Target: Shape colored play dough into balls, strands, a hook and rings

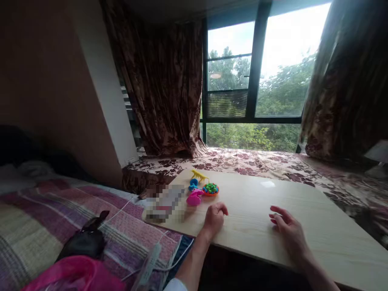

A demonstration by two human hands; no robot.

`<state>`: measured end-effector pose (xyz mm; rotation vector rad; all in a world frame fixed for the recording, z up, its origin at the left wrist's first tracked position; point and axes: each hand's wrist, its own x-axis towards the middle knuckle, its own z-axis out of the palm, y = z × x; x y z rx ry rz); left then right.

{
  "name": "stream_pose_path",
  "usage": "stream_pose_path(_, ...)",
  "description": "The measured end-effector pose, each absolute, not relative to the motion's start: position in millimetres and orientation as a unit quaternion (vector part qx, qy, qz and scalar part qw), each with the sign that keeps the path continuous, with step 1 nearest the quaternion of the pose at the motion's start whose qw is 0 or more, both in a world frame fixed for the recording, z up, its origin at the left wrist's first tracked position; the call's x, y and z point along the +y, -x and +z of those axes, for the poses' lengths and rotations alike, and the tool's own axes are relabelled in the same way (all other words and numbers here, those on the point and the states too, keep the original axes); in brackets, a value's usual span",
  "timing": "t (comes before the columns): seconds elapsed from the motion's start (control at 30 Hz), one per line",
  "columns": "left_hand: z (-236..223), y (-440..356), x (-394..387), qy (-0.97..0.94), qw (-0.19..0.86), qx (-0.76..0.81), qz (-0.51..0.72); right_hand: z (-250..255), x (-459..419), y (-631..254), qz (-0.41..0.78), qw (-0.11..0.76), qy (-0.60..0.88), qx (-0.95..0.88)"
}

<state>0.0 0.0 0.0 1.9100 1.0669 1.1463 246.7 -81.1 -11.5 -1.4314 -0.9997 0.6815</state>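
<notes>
My left hand [214, 219] rests on the pale wooden table [248, 218], its fingers curled in loosely, and I see nothing in it. Apart from it, to the right, my right hand [286, 228] hovers at or just above the tabletop with its fingers stretched and the thumb apart, holding nothing. Beyond my left hand stands a small orange bowl [210, 195] full of green and blue beads or balls. Beside the bowl are a pink plastic toy piece [194, 198] and a blue one [193, 185]. A yellow toy animal [199, 175] with a long tail is behind them.
A pixelated flat item [168, 203] lies at the table's left end. On the left, a plaid-covered bed [127, 218] bears a black object [86, 240], a pink container [79, 273] and a white power strip [148, 264] with cords. A floral-covered window ledge [242, 159] runs behind the table.
</notes>
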Motion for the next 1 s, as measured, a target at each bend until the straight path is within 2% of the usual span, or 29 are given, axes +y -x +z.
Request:
stream_pose_path(0.63, 3.1, 0.1, -3.3, -0.745, 0.283, 0.405, 0.448, -8.8, -84.1, -243.4, 0.286, 0.609, 0.605, -0.426)
stream_pose_path(1.0, 18.3, -6.7, -21.2, -0.76, 0.194, 0.383, 0.488, -7.0, -84.1, -241.9, 0.286, 0.604, 0.613, -0.422)
